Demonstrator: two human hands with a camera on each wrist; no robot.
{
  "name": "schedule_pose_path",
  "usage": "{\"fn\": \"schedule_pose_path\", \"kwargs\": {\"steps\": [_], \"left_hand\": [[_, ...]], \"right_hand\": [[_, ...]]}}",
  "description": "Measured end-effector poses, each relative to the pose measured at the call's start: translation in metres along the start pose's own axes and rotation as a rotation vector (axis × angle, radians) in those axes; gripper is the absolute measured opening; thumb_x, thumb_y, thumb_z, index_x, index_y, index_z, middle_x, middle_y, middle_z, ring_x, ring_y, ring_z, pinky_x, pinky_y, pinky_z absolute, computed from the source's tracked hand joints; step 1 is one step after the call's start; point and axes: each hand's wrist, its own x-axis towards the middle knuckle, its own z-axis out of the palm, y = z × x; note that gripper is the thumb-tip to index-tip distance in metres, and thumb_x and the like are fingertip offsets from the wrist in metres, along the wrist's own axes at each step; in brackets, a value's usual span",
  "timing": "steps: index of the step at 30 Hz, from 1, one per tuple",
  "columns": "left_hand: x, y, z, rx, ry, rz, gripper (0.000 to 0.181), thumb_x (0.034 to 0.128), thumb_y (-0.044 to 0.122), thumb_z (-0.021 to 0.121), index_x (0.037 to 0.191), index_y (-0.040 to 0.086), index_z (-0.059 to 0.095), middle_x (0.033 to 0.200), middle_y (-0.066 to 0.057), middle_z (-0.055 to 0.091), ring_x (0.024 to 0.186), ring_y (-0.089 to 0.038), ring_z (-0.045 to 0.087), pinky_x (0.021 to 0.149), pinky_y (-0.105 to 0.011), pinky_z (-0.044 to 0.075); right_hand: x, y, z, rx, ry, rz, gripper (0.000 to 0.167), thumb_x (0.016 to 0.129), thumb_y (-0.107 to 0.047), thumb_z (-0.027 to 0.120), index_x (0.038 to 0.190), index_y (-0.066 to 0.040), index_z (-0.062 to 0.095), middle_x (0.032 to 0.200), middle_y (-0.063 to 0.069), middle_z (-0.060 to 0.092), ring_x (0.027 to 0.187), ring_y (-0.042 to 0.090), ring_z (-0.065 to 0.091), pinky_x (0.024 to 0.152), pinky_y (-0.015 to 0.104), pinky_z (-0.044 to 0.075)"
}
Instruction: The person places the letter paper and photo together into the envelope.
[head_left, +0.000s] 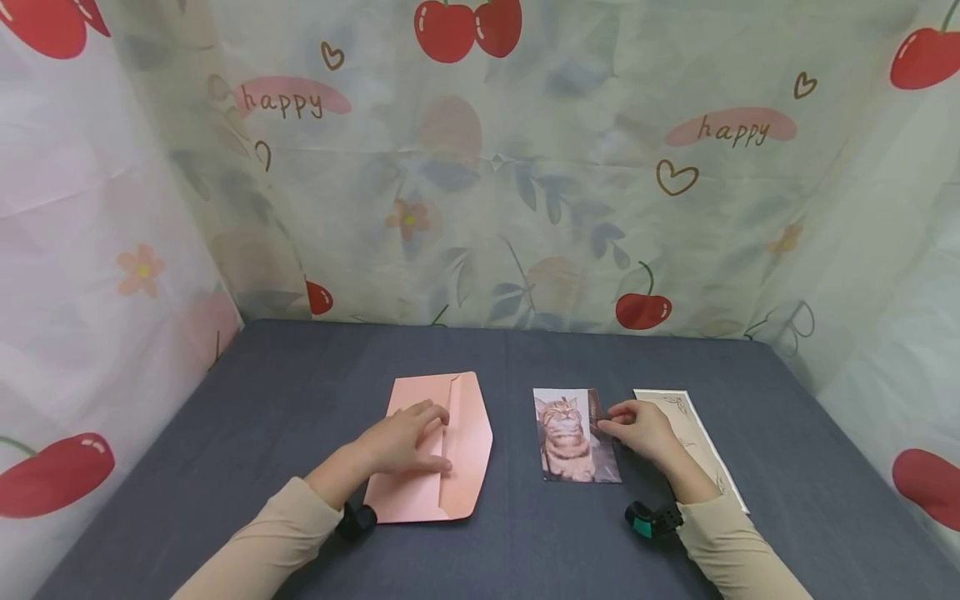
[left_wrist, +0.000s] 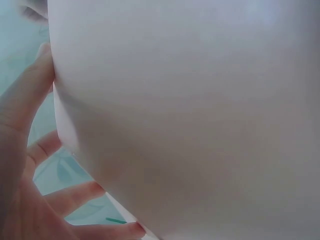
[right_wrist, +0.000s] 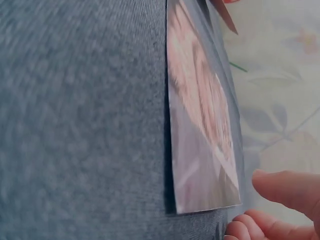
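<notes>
Pink envelope (head_left: 408, 493) at left on the dark tabletop (head_left: 570, 550), flap (head_left: 471, 458) folded out, left hand (head_left: 401, 437) spread across its opening! Decorated pale card (head_left: 693, 429) far right, cat photo (head_left: 566, 437) between, right hand (head_left: 645, 429) at its edge, pinching or not, I can't tell. Looks early: flap out, not yet closed, both pieces outside.

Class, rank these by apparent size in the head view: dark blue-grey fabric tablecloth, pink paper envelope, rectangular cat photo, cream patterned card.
1. Tablecloth
2. Envelope
Smallest, unranked: cat photo and card look alike; the right hand partly hides the card.
</notes>
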Motion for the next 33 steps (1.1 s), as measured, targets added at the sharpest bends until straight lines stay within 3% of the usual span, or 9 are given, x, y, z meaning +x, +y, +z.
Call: {"fn": "schedule_pose_path", "kwargs": {"steps": [14,33], "left_hand": [[-0.001,0.001,-0.001,-0.002,0.000,0.007,0.057,0.0732,0.048,0.074,0.118,0.023,0.050,0.142,-0.012,0.043,0.124,-0.035,0.047,0.098,-0.056,0.041],[0.000,0.000,0.001,0.014,-0.004,0.001,0.056,0.0734,0.048,0.074,0.118,0.024,0.051,0.144,-0.012,0.042,0.127,-0.035,0.045,0.100,-0.056,0.040]], "right_hand": [[0.004,0.001,0.003,0.029,-0.080,0.122,0.032,0.078,-0.019,0.072,0.092,0.008,0.062,0.074,0.010,0.064,0.058,0.010,0.057,0.055,0.027,0.052],[0.011,0.002,0.008,0.008,-0.120,0.149,0.024,0.079,-0.016,0.071,0.085,0.006,0.065,0.074,0.006,0.059,0.062,0.012,0.056,0.055,0.026,0.053]]}}
